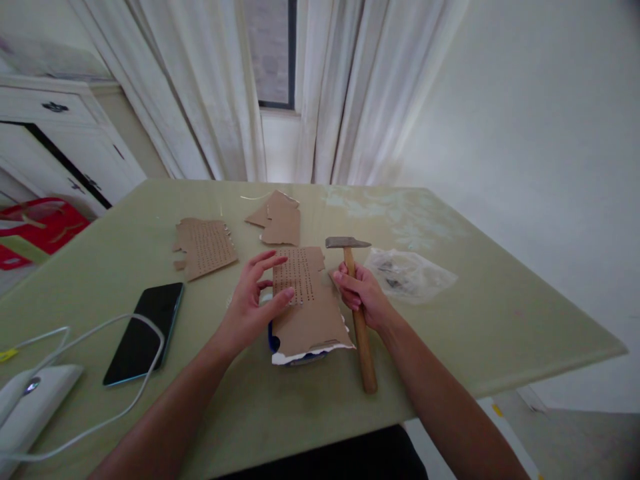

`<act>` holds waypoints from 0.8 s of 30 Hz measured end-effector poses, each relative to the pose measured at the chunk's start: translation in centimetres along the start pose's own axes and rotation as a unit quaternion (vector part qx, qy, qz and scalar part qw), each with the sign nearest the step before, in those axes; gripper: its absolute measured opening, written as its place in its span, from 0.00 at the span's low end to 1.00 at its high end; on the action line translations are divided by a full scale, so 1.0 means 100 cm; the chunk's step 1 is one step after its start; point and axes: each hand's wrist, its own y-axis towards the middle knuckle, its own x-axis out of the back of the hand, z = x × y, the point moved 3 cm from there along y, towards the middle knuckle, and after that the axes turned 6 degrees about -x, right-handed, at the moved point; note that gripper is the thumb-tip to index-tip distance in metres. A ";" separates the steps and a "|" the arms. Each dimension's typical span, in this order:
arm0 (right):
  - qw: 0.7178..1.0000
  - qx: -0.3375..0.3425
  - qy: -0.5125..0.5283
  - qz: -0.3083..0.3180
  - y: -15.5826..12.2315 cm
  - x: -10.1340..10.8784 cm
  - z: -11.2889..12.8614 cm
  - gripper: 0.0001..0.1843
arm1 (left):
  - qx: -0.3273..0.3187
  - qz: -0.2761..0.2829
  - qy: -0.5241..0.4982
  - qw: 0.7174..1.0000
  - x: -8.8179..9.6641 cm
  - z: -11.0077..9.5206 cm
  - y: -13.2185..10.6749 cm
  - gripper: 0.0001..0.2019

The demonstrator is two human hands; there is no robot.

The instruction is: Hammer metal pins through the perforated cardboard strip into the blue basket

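A torn piece of brown cardboard (310,307) with rows of small holes lies on the green table (450,320) in front of me. My left hand (253,300) rests on its left edge with fingers spread, the fingertips touching the perforated part. My right hand (363,293) is wrapped round the wooden handle of a hammer (357,300), close under its metal head, just right of the cardboard. The hammer lies low over the table, handle pointing toward me.
Two more cardboard scraps (206,247) (279,219) lie farther back. A clear plastic bag (407,273) with small items sits right of the hammer. A dark phone (145,331), a white cable (115,373) and a white device (30,400) lie at the left. Curtains and a cabinet stand behind.
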 end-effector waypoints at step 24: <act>0.978 -0.044 0.202 0.019 -0.008 -0.004 0.000 0.28 | 0.060 0.077 0.513 0.853 0.032 0.046 0.004 0.14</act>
